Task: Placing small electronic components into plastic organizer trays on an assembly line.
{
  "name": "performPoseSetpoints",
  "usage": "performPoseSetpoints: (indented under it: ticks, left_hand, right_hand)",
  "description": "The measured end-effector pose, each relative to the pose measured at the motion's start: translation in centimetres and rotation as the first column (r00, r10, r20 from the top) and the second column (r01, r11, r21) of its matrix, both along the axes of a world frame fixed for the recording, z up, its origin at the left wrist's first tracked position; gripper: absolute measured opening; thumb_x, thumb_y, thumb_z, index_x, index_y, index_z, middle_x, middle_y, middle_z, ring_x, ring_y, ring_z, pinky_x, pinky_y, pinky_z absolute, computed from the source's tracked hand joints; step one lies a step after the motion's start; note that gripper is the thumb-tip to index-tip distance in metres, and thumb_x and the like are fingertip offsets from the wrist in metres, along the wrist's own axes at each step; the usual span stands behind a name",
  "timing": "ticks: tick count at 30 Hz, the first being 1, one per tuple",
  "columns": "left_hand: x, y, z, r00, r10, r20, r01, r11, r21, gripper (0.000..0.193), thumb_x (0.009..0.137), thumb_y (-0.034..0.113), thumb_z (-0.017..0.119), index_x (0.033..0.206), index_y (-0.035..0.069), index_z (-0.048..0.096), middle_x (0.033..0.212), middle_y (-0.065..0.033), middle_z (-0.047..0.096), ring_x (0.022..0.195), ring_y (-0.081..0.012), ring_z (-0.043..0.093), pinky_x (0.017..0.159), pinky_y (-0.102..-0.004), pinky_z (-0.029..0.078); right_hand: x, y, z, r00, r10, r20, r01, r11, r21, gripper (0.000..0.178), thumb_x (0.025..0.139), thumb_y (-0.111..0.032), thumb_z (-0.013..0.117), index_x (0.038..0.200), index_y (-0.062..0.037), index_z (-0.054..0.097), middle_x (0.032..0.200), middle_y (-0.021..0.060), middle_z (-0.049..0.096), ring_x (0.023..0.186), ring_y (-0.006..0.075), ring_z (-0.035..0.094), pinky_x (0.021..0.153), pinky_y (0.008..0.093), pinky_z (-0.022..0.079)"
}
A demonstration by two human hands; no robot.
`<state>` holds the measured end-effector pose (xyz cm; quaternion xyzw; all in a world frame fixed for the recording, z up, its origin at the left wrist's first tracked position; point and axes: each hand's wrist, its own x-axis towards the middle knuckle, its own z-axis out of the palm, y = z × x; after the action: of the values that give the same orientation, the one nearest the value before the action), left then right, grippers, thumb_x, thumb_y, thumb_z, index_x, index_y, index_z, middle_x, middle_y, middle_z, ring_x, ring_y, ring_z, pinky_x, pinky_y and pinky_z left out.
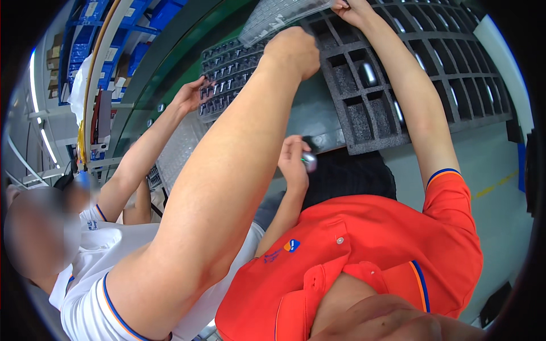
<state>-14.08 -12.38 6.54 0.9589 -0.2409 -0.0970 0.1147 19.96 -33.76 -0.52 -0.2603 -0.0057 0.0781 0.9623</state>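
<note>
My left hand (294, 162) is closed around a small glossy, rounded silver device (309, 161), held low in front of my red shirt. My right arm reaches far forward, and at the top edge my right hand (352, 10) has its fingers closed at the corner of a clear plastic tray (273, 20); part of that hand is cut off. A co-worker's bare arm crosses close in front of me, its fist (293, 51) beside the clear tray. The co-worker's other hand (189, 96) touches a tray of small dark parts (227, 74).
At the right, a dark foam tray (355, 145) holds silver devices (368, 74) in several pockets. The co-worker in white (122, 241) stands at my left. Beyond are blue bins on shelves (91, 34), a green bench surface (165, 62) and bubble wrap (179, 150).
</note>
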Motion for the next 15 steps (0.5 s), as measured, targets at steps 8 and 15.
performPoseSetpoints:
  ticks: [8, 15]
  left_hand:
    - [1.6, 1.3, -4.3, 0.872, 0.104, -0.478, -0.485, 0.31, -0.818, 0.014, 0.098, 0.007, 0.059, 0.107, -0.003, 0.064, 0.08, -0.003, 0.064, 0.074, -0.0081, 0.06, 0.07, -0.0217, 0.047]
    - [6.5, -5.1, 4.1, 0.957, 0.123, 0.262, 0.174, 0.48, -0.86, 0.045, 0.077, 0.008, 0.079, 0.119, 0.001, 0.062, 0.121, -0.0161, 0.059, 0.093, -0.0216, 0.06, 0.074, -0.029, 0.049]
  right_hand:
    - [-2.5, -5.9, 5.9, 0.955, -0.173, 0.24, 0.191, 0.98, -0.054, 0.018, 0.096, -0.012, 0.053, 0.079, -0.0084, 0.056, 0.062, -0.0019, 0.049, 0.043, 0.0076, 0.035, 0.043, 0.0233, 0.03]
    - [-20.1, -7.9, 15.1, 0.777, -0.26, 0.573, 0.584, 0.638, -0.502, 0.016, 0.099, -0.017, 0.06, 0.1, -0.0015, 0.061, 0.062, -0.008, 0.039, 0.049, 0.0004, 0.031, 0.045, 0.0195, 0.028]
